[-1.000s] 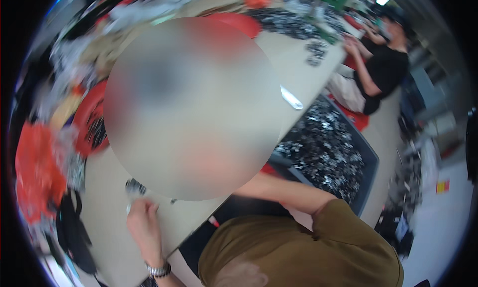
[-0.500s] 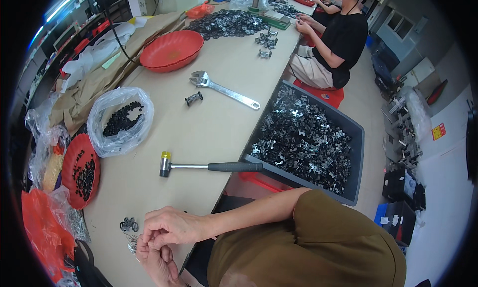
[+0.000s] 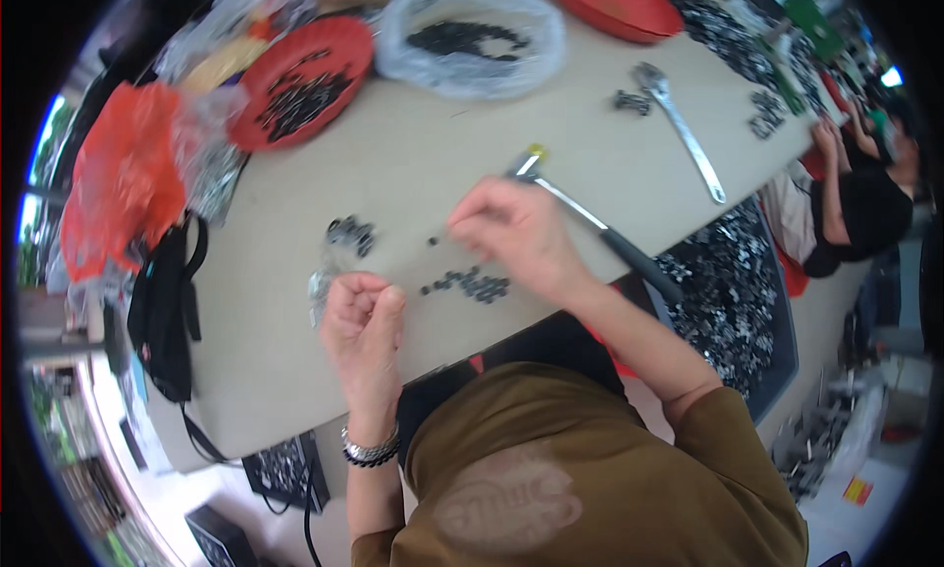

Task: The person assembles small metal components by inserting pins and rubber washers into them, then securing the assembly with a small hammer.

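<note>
Spreading across the view, a pale table (image 3: 265,390) carries nearly everything, with a grey bin (image 3: 784,341) full of shiny metal parts beside its right-hand edge. At the far side sit a translucent plastic bag (image 3: 472,85) of black pieces and, to its left, a red dish (image 3: 354,44) of dark bits. A hammer (image 3: 608,236) lies in front of a silver wrench (image 3: 683,134), its head near the right hand (image 3: 516,228). That hand is blurred, its fingers bent toward the thumb; I cannot tell whether they grip anything. The left hand (image 3: 362,316) has its fingers curled in against the thumb, contents hidden. Just beyond it lies a dark metal assembly (image 3: 352,235). Smallest are the loose black pieces (image 3: 477,285), clustered on the table between the two hands, with a single black piece (image 3: 433,240) lying apart, farther from the person.
</note>
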### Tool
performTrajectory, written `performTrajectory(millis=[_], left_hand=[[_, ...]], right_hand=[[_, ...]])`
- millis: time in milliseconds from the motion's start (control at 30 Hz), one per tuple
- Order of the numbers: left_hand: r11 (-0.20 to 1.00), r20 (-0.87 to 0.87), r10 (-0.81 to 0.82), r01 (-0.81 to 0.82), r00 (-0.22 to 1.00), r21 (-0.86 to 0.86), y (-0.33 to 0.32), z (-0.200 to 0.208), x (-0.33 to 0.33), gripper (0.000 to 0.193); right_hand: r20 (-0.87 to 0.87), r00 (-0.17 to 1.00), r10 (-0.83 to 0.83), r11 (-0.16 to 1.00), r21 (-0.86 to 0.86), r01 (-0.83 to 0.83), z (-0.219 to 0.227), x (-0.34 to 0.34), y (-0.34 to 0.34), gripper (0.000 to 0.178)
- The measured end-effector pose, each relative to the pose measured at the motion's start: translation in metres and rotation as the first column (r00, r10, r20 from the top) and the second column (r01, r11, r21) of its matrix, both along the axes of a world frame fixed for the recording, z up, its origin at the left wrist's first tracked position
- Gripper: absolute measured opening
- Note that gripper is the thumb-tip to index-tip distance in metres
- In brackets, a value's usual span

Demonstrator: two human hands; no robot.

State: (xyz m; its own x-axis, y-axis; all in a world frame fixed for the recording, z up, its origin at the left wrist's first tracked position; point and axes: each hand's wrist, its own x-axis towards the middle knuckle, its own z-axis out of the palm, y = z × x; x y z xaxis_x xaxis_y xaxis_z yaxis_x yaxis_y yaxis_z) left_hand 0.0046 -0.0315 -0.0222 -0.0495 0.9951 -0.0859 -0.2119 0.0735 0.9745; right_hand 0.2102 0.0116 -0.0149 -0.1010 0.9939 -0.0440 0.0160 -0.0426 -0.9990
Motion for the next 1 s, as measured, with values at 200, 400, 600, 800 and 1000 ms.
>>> performTrajectory(millis=[200, 400, 600, 800, 1000], left_hand=[[0.989, -0.171, 0.142, -0.132, 0.975, 0.068, -0.022, -0.028, -0.012, 0.014], [0.986, -0.201, 0.137, -0.114, 0.970, 0.120, -0.023, -0.032, -0.011, 0.014], [0.985, -0.198, 0.133, -0.107, 0.971, 0.137, -0.024, -0.032, -0.012, 0.014], [0.986, -0.165, 0.125, -0.104, 0.978, 0.132, -0.025, -0.032, -0.013, 0.014], [0.986, -0.158, 0.110, -0.088, 0.981, 0.138, -0.026, -0.032, -0.014, 0.014]], right_hand=[[0.282, 0.957, 0.069, 0.995, 0.054, -0.087, -0.009, -0.018, 0.017, 0.004], [0.393, 0.917, 0.073, 0.977, 0.154, -0.144, -0.018, -0.022, 0.024, 0.004], [0.440, 0.896, 0.068, 0.972, 0.174, -0.159, -0.020, -0.022, 0.026, 0.004], [0.463, 0.885, 0.059, 0.964, 0.203, -0.171, -0.023, -0.021, 0.026, 0.003], [0.493, 0.870, 0.016, 0.959, 0.239, -0.153, -0.025, -0.024, 0.027, 0.009]])
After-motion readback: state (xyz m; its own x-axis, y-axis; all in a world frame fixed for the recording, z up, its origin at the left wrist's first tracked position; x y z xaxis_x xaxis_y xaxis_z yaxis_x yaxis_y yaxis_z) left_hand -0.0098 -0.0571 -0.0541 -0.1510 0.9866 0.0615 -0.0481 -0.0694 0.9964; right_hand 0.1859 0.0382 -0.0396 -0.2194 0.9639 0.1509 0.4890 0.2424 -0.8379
